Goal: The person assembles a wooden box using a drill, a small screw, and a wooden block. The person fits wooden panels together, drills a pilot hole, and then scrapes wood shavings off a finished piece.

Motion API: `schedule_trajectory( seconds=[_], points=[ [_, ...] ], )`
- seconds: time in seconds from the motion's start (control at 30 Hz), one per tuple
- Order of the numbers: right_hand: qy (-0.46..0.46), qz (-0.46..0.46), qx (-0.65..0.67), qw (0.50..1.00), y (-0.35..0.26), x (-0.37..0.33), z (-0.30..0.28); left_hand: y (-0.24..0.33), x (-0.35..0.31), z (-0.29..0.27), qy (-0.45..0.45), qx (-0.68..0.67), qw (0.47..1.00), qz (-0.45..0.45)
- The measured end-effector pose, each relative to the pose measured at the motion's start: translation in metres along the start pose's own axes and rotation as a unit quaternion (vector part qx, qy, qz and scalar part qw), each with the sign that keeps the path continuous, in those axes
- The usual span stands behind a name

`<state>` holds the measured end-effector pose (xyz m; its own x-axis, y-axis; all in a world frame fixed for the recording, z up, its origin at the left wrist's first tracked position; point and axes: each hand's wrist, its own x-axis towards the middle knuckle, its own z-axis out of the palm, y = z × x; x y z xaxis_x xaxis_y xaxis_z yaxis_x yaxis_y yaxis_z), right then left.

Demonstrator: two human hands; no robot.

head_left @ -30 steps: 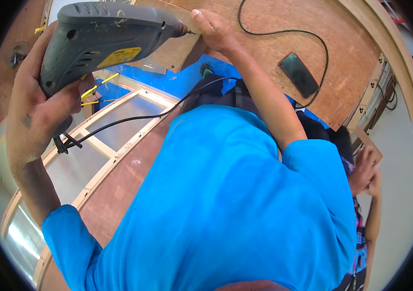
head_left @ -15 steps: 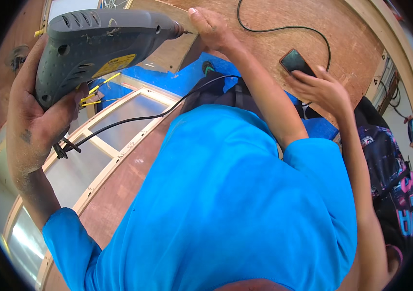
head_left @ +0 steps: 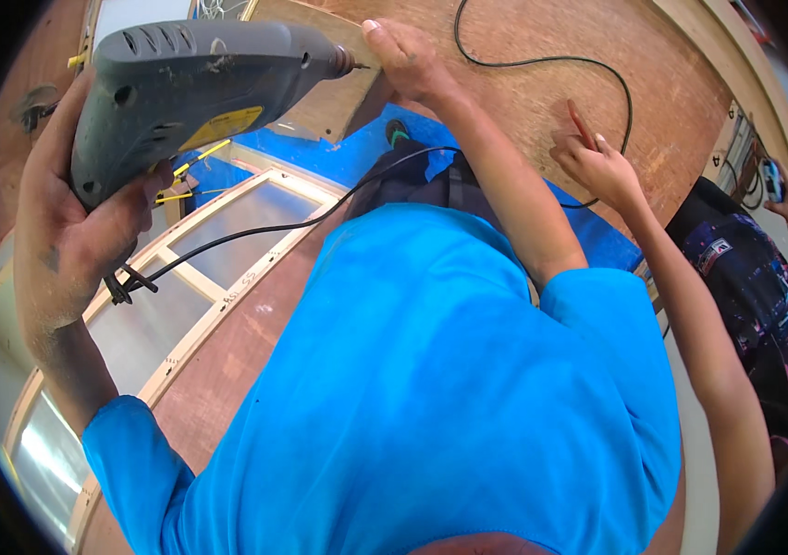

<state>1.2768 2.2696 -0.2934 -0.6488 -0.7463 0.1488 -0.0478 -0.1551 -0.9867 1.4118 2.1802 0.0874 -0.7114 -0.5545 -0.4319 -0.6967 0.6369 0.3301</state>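
A grey corded power drill [head_left: 218, 83] fills the upper left, raised and lying nearly level. My left hand [head_left: 80, 213] is closed around its handle. The thin bit [head_left: 360, 66] points right, its tip close to my right hand [head_left: 405, 63]. That hand is beside the edge of a wooden panel [head_left: 343, 97], thumb stretched out and the other fingers curled and mostly hidden; what they hold does not show. From the handle, the black cord [head_left: 292, 225] runs across my lap.
Another person's hand [head_left: 597, 171] holds a phone [head_left: 582, 125] edge-on over the plywood surface [head_left: 523, 92]. A wood-framed panel [head_left: 200, 277] lies at left. Blue sheeting [head_left: 320, 157] lies below. At far right, someone in dark patterned clothing [head_left: 745, 277] holds a blue object [head_left: 771, 180].
The other person's hand has turned the phone from face-up to edge-on. The person at far right has shifted. My hands and the drill stay nearly where they were.
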Motion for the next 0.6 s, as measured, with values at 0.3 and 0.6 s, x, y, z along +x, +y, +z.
schedule_trajectory(
  seconds=[0.3, 0.6],
  points=[
    [-0.005, 0.015, 0.009, 1.000, -0.008, 0.000, -0.002, 0.005, -0.003, -0.004, -0.025, -0.010, 0.998, -0.054],
    [-0.010, 0.018, -0.003, 1.000, 0.000, 0.002, -0.006, 0.010, 0.001, 0.010, 0.013, -0.029, 0.999, -0.003]
  ],
)
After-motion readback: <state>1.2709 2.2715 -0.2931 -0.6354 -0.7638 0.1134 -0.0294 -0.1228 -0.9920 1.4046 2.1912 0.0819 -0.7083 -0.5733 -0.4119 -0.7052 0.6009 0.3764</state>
